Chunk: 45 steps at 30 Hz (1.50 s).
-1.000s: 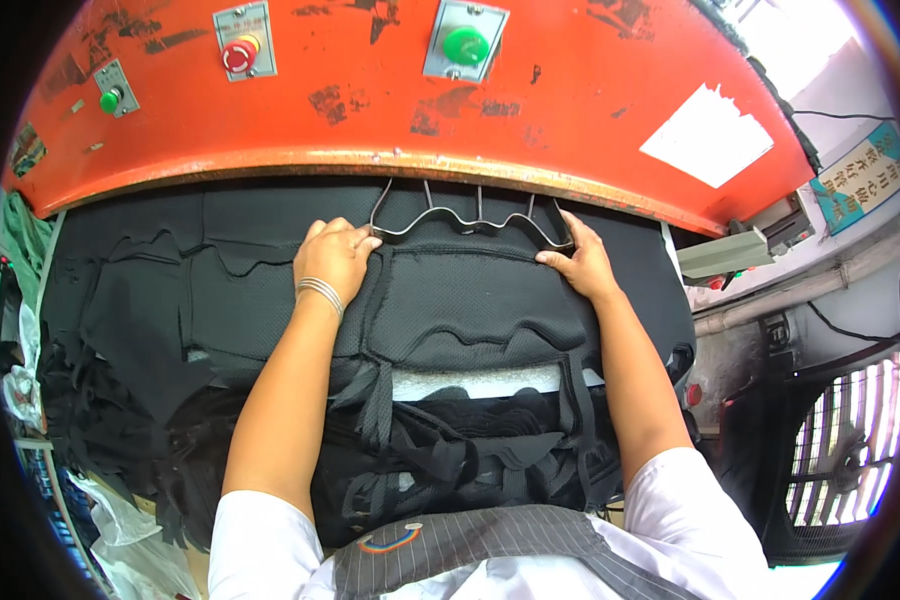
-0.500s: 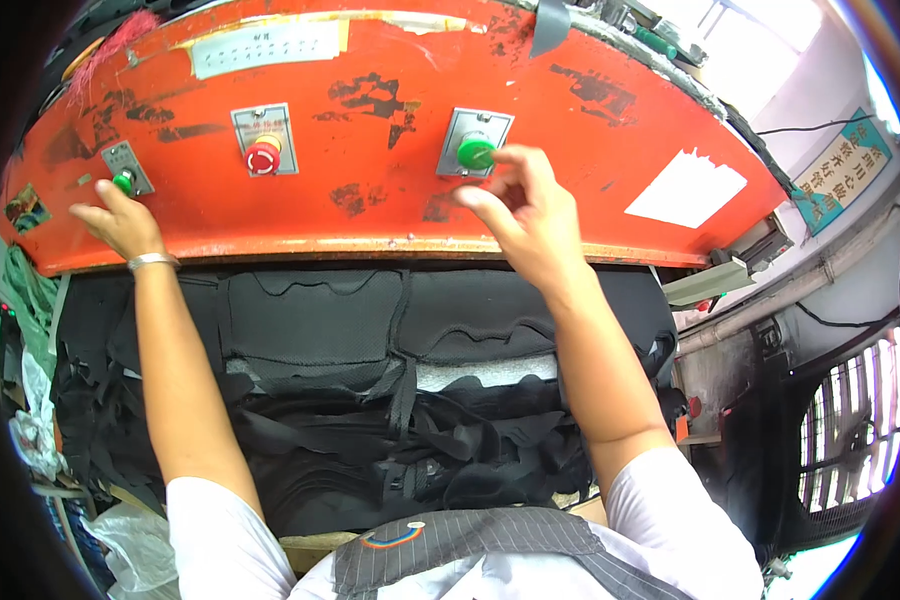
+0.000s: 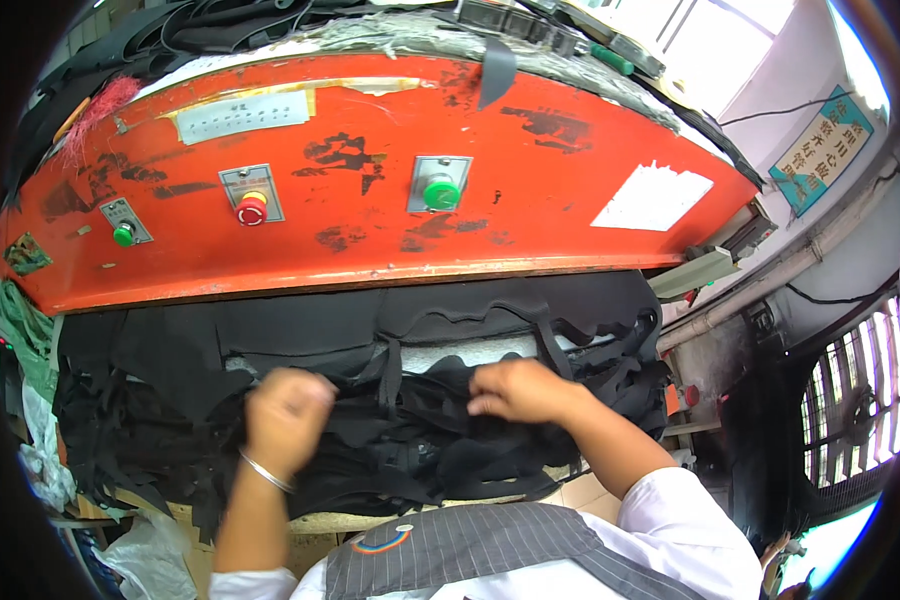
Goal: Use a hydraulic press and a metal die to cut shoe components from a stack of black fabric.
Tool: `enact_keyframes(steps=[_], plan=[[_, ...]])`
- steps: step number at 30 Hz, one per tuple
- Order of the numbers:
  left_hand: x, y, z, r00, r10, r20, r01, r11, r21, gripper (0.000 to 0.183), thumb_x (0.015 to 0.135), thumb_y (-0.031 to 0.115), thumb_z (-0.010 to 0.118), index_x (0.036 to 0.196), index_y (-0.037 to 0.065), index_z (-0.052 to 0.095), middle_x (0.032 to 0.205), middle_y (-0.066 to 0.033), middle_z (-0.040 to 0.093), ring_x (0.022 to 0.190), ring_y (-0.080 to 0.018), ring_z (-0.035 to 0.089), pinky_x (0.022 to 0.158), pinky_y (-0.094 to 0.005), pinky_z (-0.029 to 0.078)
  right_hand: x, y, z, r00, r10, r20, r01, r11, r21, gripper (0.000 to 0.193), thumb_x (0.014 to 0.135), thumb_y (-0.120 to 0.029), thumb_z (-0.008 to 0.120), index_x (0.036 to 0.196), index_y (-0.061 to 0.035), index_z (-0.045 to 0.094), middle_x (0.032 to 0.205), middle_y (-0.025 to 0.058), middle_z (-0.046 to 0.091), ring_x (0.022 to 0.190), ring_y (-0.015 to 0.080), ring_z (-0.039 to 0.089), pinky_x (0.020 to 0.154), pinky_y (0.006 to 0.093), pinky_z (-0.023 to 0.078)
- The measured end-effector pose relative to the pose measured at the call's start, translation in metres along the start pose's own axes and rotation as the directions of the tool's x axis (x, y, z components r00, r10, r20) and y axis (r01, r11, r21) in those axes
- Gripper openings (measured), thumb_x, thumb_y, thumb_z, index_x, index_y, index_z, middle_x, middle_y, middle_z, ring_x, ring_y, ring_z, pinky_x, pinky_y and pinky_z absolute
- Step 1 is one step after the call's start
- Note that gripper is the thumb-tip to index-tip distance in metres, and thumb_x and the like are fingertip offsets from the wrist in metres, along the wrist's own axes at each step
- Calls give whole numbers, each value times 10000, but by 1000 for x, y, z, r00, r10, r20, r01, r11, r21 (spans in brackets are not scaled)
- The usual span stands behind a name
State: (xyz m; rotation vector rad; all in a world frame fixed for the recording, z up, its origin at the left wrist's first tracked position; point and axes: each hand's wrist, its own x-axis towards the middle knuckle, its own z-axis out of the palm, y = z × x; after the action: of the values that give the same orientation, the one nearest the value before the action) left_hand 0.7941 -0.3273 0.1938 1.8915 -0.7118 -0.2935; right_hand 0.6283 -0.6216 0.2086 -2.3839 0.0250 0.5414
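Black sheet material (image 3: 300, 327) lies on the bed below the red machine front, cut into panels with wavy edges. Nearer me is a tangled heap of black scraps and strips (image 3: 370, 470). My left hand (image 3: 288, 420) is over the left part of this heap, smeared by motion, its fingers curled but unclear. Further right, my right hand (image 3: 525, 390) is low over the scraps with its fingers bent inward and closed. Whatever lies between those fingers merges with the black material. A black strip (image 3: 391, 372) runs between the two hands.
The red machine front (image 3: 370, 235) carries a small green button (image 3: 124, 234), a red stop button (image 3: 251, 208) and a larger green button (image 3: 441, 194). A clear plastic bag (image 3: 145, 550) is at lower left. More black material (image 3: 170, 45) lies on top of the machine.
Both hands have come down from beside the green buttons to the black scraps, the left one also moving right. The view has shifted, showing more of the machine's top.
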Motion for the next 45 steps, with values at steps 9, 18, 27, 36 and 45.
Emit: enact_keyframes(steps=[9, 18, 27, 36, 45], plan=[[-114, 50, 145, 813, -67, 578, -98, 963, 250, 260, 816, 377, 680, 822, 127, 750, 797, -47, 691, 777, -256, 651, 696, -376, 527, -106, 4, 75, 992, -71, 106, 83, 989, -119, 568, 640, -475, 786, 945, -16, 648, 914, 131, 624, 951, 325, 611, 818, 395, 487], [-125, 58, 182, 908, -206, 364, -2, 869, 496, 476, 746, 523, 679, 581, 77, 689, 597, -88, 627, 582, -293, 630, 528, -384, 481, -113, 26, 108, 985, -169, -30, 165, 980, -112, 568, 651, -504, 764, 894, -1, 660, 892, 171, 648, 921, 337, 625, 765, 419, 507], [-144, 48, 140, 738, -579, 347, 533, 815, 226, 309, 814, 277, 728, 714, -14, 699, 623, -92, 666, 619, -126, 635, 581, -291, 491, -122, 66, 49, 919, -249, -307, 314, 931, 185, 324, 839, -362, 676, 972, -67, 684, 945, 130, 669, 897, 327, 642, 785, 394, 512], [0, -37, 136, 997, 46, -54, -8, 831, 556, 250, 758, 179, 742, 981, 74, 697, 1169, -123, 633, 1089, -318, 555, 944, -391, 449, -11, 152, 22, 889, -25, -458, -133, 942, -309, 221, 851, -273, 644, 995, -108, 672, 1033, 53, 632, 994, 256, 604, 843, 377, 487], [19, -83, 151, 995, 94, -44, -64, 890, 451, 158, 738, 158, 734, 845, 61, 669, 1227, -139, 612, 1133, -336, 508, 983, -417, 374, -8, 171, 43, 719, -130, -683, -3, 982, -190, 187, 816, -286, 670, 835, -103, 700, 866, 48, 622, 871, 247, 591, 816, 378, 440]])
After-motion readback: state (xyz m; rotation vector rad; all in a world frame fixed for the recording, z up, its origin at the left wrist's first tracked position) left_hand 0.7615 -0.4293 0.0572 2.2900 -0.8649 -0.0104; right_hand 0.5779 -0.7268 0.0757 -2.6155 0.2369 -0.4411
